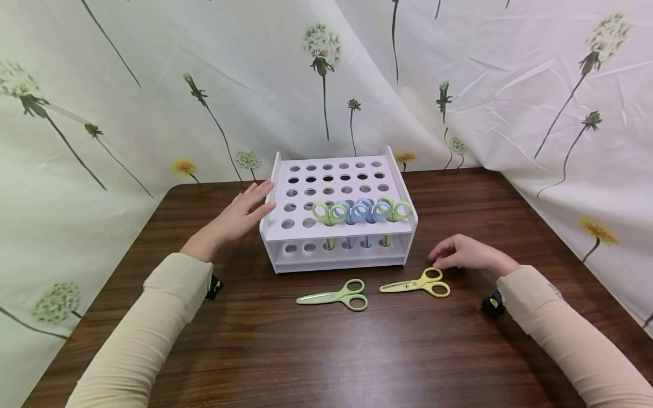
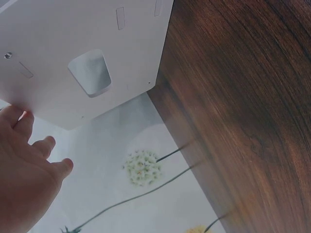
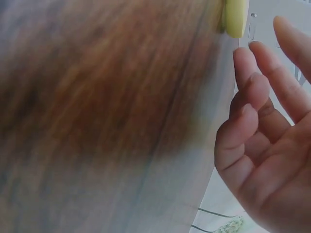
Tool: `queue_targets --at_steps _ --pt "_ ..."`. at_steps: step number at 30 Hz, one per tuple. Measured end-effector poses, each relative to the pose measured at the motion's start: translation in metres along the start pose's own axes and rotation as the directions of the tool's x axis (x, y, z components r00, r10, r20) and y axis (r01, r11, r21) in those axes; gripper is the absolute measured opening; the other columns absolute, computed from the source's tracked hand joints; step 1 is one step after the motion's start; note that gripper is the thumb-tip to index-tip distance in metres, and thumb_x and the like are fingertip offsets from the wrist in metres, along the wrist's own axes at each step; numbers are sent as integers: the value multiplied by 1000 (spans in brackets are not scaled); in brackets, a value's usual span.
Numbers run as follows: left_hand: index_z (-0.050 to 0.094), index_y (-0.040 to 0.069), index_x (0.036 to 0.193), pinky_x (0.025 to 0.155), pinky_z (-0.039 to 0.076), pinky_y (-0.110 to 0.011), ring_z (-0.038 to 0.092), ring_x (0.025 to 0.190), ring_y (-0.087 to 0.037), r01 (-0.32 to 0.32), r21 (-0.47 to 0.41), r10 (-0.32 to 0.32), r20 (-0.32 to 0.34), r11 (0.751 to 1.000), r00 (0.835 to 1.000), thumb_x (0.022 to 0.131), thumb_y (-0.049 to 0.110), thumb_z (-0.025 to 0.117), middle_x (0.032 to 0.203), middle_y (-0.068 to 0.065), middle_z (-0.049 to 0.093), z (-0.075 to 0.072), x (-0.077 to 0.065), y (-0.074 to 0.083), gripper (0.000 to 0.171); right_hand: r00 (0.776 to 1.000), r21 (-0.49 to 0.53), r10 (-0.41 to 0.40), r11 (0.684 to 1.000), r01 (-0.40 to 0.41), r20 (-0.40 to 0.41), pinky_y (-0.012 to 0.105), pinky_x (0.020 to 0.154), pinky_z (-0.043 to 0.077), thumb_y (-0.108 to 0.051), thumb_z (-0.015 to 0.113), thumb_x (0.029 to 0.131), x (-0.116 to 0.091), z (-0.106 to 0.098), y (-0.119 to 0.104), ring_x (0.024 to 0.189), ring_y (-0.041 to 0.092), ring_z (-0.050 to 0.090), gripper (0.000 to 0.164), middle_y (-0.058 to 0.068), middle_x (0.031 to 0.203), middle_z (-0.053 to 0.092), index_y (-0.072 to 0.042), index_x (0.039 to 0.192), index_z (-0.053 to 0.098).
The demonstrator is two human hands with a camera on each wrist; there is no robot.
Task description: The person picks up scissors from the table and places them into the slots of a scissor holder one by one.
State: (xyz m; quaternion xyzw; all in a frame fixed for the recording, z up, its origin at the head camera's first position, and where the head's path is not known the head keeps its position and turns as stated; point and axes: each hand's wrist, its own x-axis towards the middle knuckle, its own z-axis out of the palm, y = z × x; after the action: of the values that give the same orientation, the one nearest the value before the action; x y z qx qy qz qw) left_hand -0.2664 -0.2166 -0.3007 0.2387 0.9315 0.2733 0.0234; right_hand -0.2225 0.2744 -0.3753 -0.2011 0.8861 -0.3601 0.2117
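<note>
My left hand [image 1: 244, 208] rests with extended fingers against the left side of a white rack [image 1: 344, 229] with rows of round holes. The left wrist view shows its fingertips at the edge of the rack's side panel [image 2: 131, 48]. In the rack's front row stand green scissors [image 1: 330, 218], two blue pairs [image 1: 351, 217] and, rightmost, another green pair [image 1: 391, 215], handles up. My right hand [image 1: 466, 253] is loosely bent with nothing in it, its fingertips right by the upper handle loop of yellow scissors [image 1: 408, 285] lying on the table.
Light green scissors [image 1: 329, 297] lie flat in front of the rack, blades pointing left. The dark wooden table [image 1: 306, 362] ends at a white cloth [image 1: 229, 113] printed with dandelions, behind and at both sides.
</note>
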Motion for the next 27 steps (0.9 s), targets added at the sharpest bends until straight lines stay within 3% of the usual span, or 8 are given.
queue_targets --at_steps 14,27 --pt "19 11 148 108 -2 -49 -1 138 -26 -8 8 7 17 1000 1000 98 43 36 153 -5 12 -2 -1 1 62 996 15 55 998 -56 63 22 51 38 -14 70 80 3 2 1 58 8 46 12 -4 68 59 -3 85 68" --pt "19 11 148 108 -2 -50 0 138 -26 -5 6 5 11 1000 1000 97 46 36 153 -5 13 -1 0 1 64 995 -29 78 997 -76 58 23 48 36 -7 68 78 8 4 0 54 10 44 7 -4 62 53 -4 72 65"
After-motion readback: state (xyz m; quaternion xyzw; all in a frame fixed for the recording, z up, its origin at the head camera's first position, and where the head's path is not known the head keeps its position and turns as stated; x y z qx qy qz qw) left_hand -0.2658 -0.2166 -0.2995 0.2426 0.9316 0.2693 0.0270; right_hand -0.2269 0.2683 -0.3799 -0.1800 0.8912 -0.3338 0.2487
